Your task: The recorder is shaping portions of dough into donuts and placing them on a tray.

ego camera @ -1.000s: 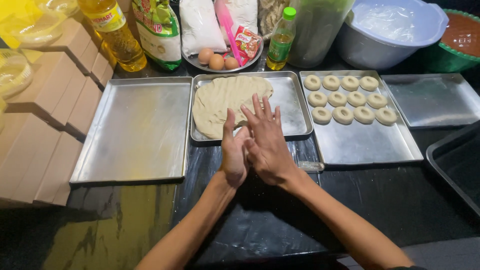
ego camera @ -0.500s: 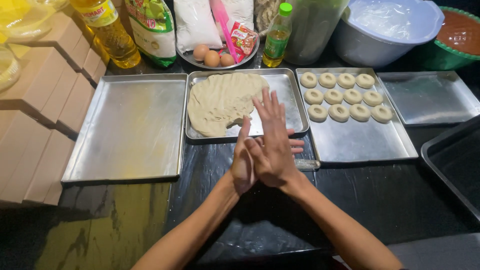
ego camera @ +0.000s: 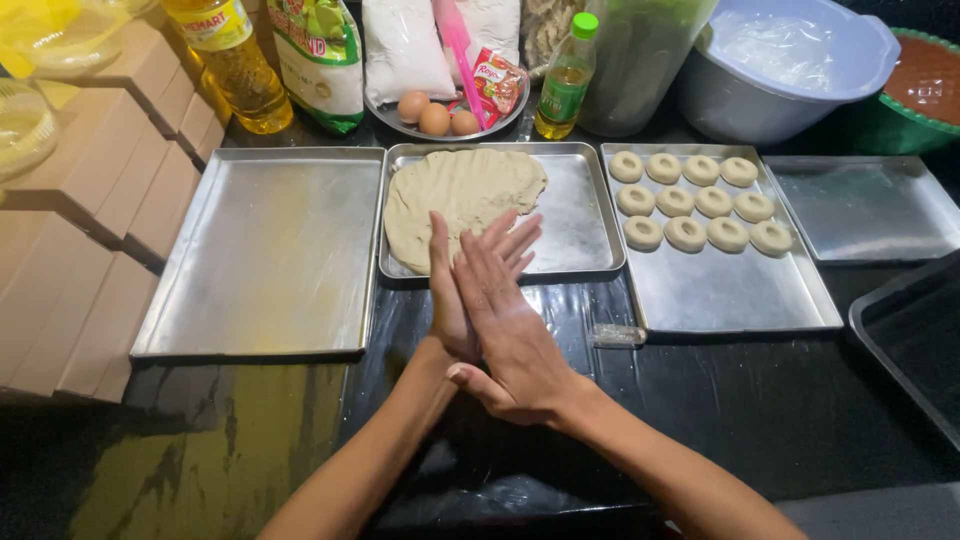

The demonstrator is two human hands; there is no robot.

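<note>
Dark, glossy counter (ego camera: 780,420), damp-looking and streaked with yellowish reflections toward the near left corner. Along the left edge, a stack of plain cardboard boxes (ego camera: 90,230), likely kept there within reach for packing. Three metal trays in a row across the middle: an empty tray (ego camera: 265,250) on the left, a middle tray (ego camera: 585,215) carrying a flat sheet of dough (ego camera: 455,195) on its left half, and a right tray (ego camera: 740,290) with eleven ring-shaped dough pieces (ego camera: 695,200) lined up in rows along its far end, spaced apart probably so as not to stick. Further right, another empty tray (ego camera: 865,205) and the corner of a dark one at the counter's right edge. Along the far edge, a large lidded bowl (ego camera: 790,70), a bottle of cooking oil (ego camera: 230,60), bags of dry ingredients, a small green-capped bottle (ego camera: 565,80) and a plate with three eggs (ego camera: 435,115). Just in front of the middle tray, above the counter's centre, left hand (ego camera: 450,300) and right hand (ego camera: 510,330) pressed palm to palm, fingers straight and slightly fanned, holding nothing visible; whether a bit of dough sits between the palms cannot be told. Fingertips reaching over the near rim of the tray toward the dough sheet, not touching it. Little of the room visible beyond the counter.
</note>
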